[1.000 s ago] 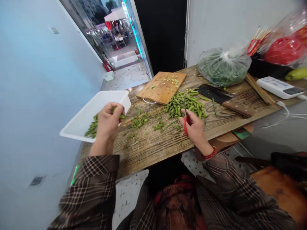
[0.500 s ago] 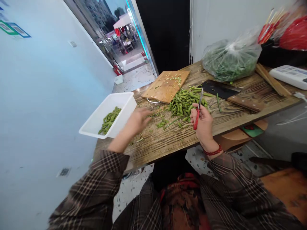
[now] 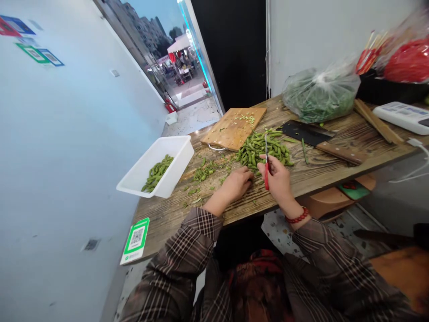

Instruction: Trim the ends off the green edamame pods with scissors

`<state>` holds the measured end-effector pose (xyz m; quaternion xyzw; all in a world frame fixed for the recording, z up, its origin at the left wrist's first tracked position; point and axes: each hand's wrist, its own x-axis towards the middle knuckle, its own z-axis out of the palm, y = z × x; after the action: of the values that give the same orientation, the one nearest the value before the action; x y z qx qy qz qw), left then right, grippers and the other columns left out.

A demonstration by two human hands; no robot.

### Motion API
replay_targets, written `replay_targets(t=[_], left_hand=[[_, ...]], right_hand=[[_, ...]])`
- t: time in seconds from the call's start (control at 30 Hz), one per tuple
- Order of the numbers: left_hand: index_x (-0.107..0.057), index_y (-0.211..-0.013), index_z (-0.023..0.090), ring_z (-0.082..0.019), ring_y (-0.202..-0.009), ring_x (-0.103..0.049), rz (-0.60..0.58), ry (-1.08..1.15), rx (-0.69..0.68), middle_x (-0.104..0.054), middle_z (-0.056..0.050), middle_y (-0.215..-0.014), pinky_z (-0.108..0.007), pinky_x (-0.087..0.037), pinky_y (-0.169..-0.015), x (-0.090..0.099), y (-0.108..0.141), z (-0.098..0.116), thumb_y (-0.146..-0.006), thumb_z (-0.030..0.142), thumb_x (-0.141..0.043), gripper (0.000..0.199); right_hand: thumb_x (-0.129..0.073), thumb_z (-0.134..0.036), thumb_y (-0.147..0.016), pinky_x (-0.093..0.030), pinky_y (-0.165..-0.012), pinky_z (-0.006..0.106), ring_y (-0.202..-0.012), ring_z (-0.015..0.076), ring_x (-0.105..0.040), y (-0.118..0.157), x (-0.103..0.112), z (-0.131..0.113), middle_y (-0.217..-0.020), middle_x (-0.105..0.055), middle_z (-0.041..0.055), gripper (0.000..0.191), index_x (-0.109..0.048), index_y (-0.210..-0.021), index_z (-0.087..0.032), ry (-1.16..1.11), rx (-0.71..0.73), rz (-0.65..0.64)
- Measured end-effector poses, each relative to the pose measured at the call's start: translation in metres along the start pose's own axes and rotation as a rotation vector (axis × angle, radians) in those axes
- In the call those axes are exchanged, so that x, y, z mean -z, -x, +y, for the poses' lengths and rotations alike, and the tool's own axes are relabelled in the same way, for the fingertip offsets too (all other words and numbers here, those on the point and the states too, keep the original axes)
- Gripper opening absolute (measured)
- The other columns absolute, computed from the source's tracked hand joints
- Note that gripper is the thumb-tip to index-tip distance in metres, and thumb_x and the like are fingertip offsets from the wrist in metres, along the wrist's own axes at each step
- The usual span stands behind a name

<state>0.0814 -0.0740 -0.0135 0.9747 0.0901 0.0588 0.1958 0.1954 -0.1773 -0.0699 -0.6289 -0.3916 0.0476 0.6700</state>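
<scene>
- Green pods (image 3: 263,150) lie in a loose heap on the wooden desk (image 3: 321,167), just in front of the cutting board (image 3: 234,127); this heap is the work I have in hand.
- My right hand (image 3: 278,181) is closed around the red handles of the scissors (image 3: 266,163), and the blades stand up and point toward the heap. Whether the blades are apart or together I cannot tell, they are too thin to read.
- My left hand (image 3: 234,183) rests low on the desk at the near edge of the heap, fingers curled down onto the pods there. Whether its grip has already closed on one pod or only touches them is hidden by the fingers.
- I judge the step to be the picking of a fresh pod for trimming: small cut ends (image 3: 204,172) are scattered on the desk between the heap and the white tray (image 3: 182,154), and finished pods already lie inside that tray at the left edge of the desk.
- The next move, as I judge it, calls for one single pod lifted free of the others and its tip brought between the blades, with my fingertips kept back from the cutting line.
- A cleaver (image 3: 318,136) and a plastic bag of greens (image 3: 318,96) lie beyond the heap, well apart from both hands.
</scene>
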Motion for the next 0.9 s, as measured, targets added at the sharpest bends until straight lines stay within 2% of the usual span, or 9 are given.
replay_targets(t=[0.07,0.13,0.27,0.37,0.53,0.73,0.9], left_hand=[[-0.061,-0.077,0.017,-0.017,-0.079,-0.055,0.073,0.165,0.050,-0.058,-0.005,-0.082,-0.030,-0.045,-0.076,-0.001,-0.001,-0.004,-0.076,0.013,-0.054,0.007],[-0.059,-0.076,0.016,-0.014,-0.069,-0.056,0.150,0.427,0.166,-0.059,-0.003,-0.075,-0.027,-0.045,-0.069,-0.001,-0.002,-0.008,-0.076,0.018,-0.057,0.002],[-0.059,-0.088,0.014,-0.009,-0.055,-0.055,0.238,0.950,0.357,-0.064,-0.002,-0.072,-0.021,-0.040,-0.053,0.002,-0.003,-0.011,-0.075,0.030,-0.065,0.021],[-0.064,-0.089,0.011,-0.008,-0.056,-0.056,0.265,1.147,0.408,-0.064,-0.002,-0.069,-0.019,-0.040,-0.051,0.000,-0.001,-0.009,-0.068,0.032,-0.074,0.031],[-0.067,-0.083,0.011,-0.008,-0.053,-0.055,0.268,1.230,0.435,-0.064,-0.001,-0.066,-0.019,-0.042,-0.050,-0.006,0.001,-0.005,-0.062,0.034,-0.079,0.033],[-0.068,-0.086,0.014,-0.007,-0.052,-0.053,0.289,1.233,0.397,-0.065,-0.001,-0.066,-0.018,-0.040,-0.050,-0.006,0.004,-0.010,-0.066,0.035,-0.078,0.031],[-0.071,-0.084,0.014,-0.006,-0.054,-0.052,0.186,1.148,0.299,-0.065,-0.001,-0.069,-0.020,-0.041,-0.054,-0.005,0.006,-0.003,-0.071,0.031,-0.074,0.022]], right_hand=[[-0.058,-0.041,-0.085,-0.052,-0.068,0.029,-0.074,0.0168,-0.063,-0.001,0.007,-0.003,-0.089,-0.068,0.0055,0.039,-0.061,-0.116,-0.019,0.032,-0.006,0.008],[-0.063,-0.041,-0.082,-0.051,-0.070,0.030,-0.073,0.0169,-0.063,0.000,0.018,-0.005,-0.087,-0.068,0.0049,0.039,-0.063,-0.114,-0.019,0.091,0.018,-0.045],[-0.066,-0.046,-0.079,-0.048,-0.057,0.028,-0.060,0.0149,-0.056,0.006,0.040,-0.004,-0.077,-0.064,0.0033,0.042,-0.065,-0.112,-0.020,0.237,0.084,-0.194],[-0.066,-0.044,-0.080,-0.049,-0.058,0.027,-0.061,0.0145,-0.056,0.011,0.046,-0.002,-0.079,-0.063,0.0034,0.043,-0.063,-0.117,-0.022,0.300,0.145,-0.314],[-0.064,-0.043,-0.082,-0.047,-0.061,0.027,-0.064,0.0141,-0.054,0.013,0.042,-0.002,-0.079,-0.061,0.0025,0.045,-0.059,-0.122,-0.022,0.411,0.197,-0.393],[-0.065,-0.042,-0.082,-0.047,-0.063,0.029,-0.065,0.0148,-0.055,0.010,0.042,-0.006,-0.079,-0.060,0.0025,0.046,-0.058,-0.123,-0.021,0.432,0.190,-0.415],[-0.065,-0.040,-0.083,-0.047,-0.062,0.028,-0.065,0.0148,-0.055,0.012,0.044,-0.010,-0.081,-0.061,0.0030,0.045,-0.058,-0.123,-0.021,0.421,0.198,-0.430]])
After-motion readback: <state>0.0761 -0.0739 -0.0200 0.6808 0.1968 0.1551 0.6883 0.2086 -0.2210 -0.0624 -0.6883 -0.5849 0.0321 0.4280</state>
